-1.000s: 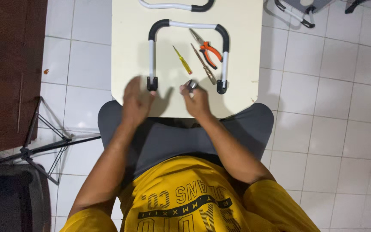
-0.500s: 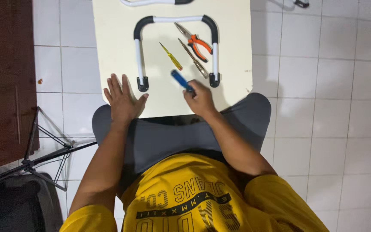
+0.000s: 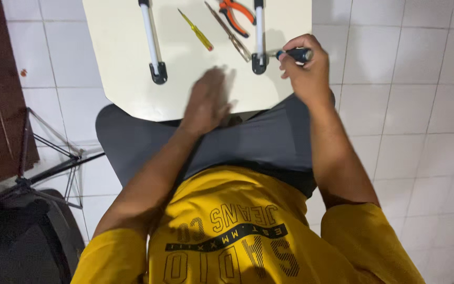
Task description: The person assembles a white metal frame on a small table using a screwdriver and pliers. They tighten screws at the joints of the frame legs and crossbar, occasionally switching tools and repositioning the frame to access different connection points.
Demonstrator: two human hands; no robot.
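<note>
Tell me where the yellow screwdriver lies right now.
In the head view, the yellow screwdriver lies on the cream table, near its far edge, between the frame's left white tube and the long metal tool.

Left hand (image 3: 207,100) flat, blurred, palm down; right hand (image 3: 303,71) fisted, gripping.

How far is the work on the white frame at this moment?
Done: the tools lie ready on the table: a yellow screwdriver, orange pliers and a thin metal tool.

In hand: the right hand holds a blue-black screwdriver, its tip at the black foot of the white frame. The left hand, blurred, is over the table.

Left: the other foot is untouched.
</note>
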